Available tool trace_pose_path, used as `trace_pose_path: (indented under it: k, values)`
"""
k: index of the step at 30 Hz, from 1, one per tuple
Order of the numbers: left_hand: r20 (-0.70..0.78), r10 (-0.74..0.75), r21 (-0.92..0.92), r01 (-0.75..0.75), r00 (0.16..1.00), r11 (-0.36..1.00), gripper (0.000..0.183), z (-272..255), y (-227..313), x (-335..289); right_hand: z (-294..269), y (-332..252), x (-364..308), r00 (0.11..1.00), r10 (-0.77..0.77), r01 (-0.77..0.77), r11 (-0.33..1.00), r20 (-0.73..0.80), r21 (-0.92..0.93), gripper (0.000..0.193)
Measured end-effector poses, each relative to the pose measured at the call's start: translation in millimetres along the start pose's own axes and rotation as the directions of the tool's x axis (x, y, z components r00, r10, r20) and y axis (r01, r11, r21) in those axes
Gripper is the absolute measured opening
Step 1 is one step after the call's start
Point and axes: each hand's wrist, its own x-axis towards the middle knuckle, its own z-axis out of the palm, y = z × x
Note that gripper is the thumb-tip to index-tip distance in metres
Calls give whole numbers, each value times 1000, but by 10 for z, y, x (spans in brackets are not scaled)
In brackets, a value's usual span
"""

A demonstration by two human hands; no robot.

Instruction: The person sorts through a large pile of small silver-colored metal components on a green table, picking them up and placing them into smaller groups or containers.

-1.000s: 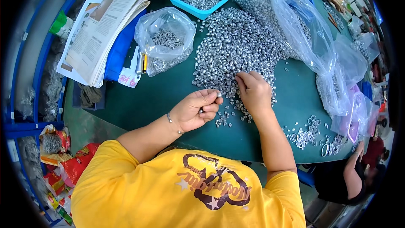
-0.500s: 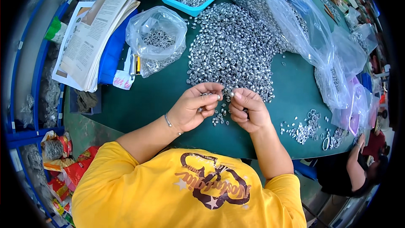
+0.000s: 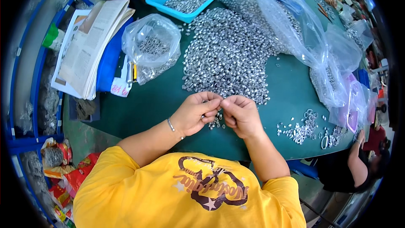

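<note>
Left hand (image 3: 192, 113), right hand (image 3: 243, 118); now together

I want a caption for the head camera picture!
Left hand meets right hand beside a heap of silvery pieces on a green table.

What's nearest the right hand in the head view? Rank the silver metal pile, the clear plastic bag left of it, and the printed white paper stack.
1. Silver metal pile: just ahead of the right hand.
2. Clear plastic bag: ahead, left.
3. Printed white paper stack: farther left.

Blue shelving (image 3: 27, 144) near a green table (image 3: 139, 109)
</note>
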Motion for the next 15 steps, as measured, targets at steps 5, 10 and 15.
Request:
trace_pose_path:
  k: [5,10,15]
  values:
    - [-82,60,85,-53,995,995,9,137,31,18,-59,55,62,986,76,-117,952,151,282,11]
    - [89,621,588,-545,778,598,7,325,-53,100,51,250,136,961,181,-262,833,208,487,21]
    - [768,446,632,-653,459,-417,4,563,-124,208,-77,739,211,953,-191,-66,630,237,774,29]
